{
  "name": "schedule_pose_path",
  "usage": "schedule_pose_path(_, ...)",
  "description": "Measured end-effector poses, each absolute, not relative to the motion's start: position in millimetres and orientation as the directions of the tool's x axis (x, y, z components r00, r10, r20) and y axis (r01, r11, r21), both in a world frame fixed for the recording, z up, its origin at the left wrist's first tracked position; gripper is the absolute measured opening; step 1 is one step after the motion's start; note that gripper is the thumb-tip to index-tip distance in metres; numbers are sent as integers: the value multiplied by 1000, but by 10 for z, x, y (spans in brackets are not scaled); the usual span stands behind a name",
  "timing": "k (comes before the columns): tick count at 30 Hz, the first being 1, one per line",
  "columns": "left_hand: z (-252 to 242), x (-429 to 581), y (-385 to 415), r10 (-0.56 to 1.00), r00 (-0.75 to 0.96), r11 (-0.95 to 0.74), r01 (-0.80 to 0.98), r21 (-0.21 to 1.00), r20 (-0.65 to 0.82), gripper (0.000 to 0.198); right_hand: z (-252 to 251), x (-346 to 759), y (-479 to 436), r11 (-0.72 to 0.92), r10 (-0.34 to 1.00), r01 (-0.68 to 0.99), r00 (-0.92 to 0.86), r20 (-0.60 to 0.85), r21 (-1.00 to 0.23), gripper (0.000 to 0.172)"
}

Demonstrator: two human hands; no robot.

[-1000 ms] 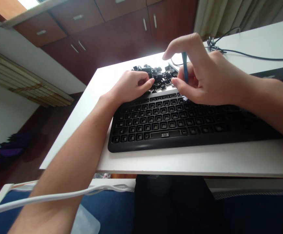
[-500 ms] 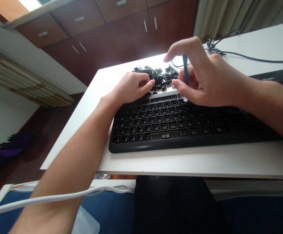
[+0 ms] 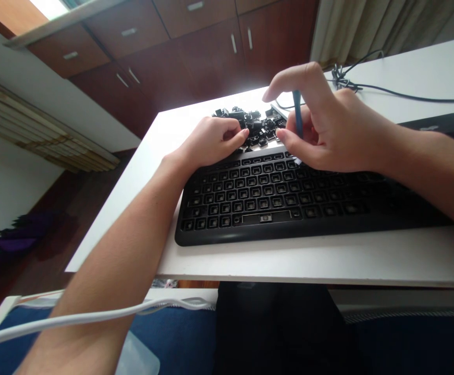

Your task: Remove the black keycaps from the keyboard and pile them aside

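A black keyboard [image 3: 266,190] with its keycaps removed lies on the white table, its bare key sockets showing. At its back left edge rests my left hand [image 3: 215,138], fingers curled in and thumb near the index finger; whatever they may hold is hidden. My right hand [image 3: 328,125] hovers over the upper middle of the keyboard, closed on a slim blue stick-like tool [image 3: 297,112], with its index finger raised and bent. A small white piece [image 3: 297,161] shows under that hand, close to the sockets. Loose black keycaps [image 3: 256,127] lie heaped behind the keyboard, between both hands.
Bundled black cable [image 3: 342,78] lies at the back right of the table [image 3: 438,67]. A white cable [image 3: 94,315] crosses in front of my left forearm. Wooden cabinets [image 3: 195,67] stand beyond the table. A dark purple umbrella-like object [image 3: 23,237] is at far left.
Almost nothing differs. The whole view has shifted very slightly; both hands keep their places and their hold.
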State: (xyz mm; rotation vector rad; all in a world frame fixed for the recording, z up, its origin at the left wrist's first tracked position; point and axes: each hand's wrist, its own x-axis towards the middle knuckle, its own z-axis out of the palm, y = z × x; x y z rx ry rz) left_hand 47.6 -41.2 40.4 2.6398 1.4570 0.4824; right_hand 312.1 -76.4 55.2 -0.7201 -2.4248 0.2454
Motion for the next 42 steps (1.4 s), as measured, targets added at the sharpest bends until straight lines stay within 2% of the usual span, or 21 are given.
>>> schedule_pose_path(17,371,466,-389,829,501,-552,804,220,247,37,598,3112,-835,824,567,474,-688,452,-311,49)
schedule_pose_path(30,395,474,-403,843,494,-534,816,221,213,39,584,3111,-831,823,567,442,-676,471,-357,49)
schedule_pose_path(42,387,476,-407,845,482,-530,811,246,230,38,624,3104,-857,806,591,476,-678,438,-352,51)
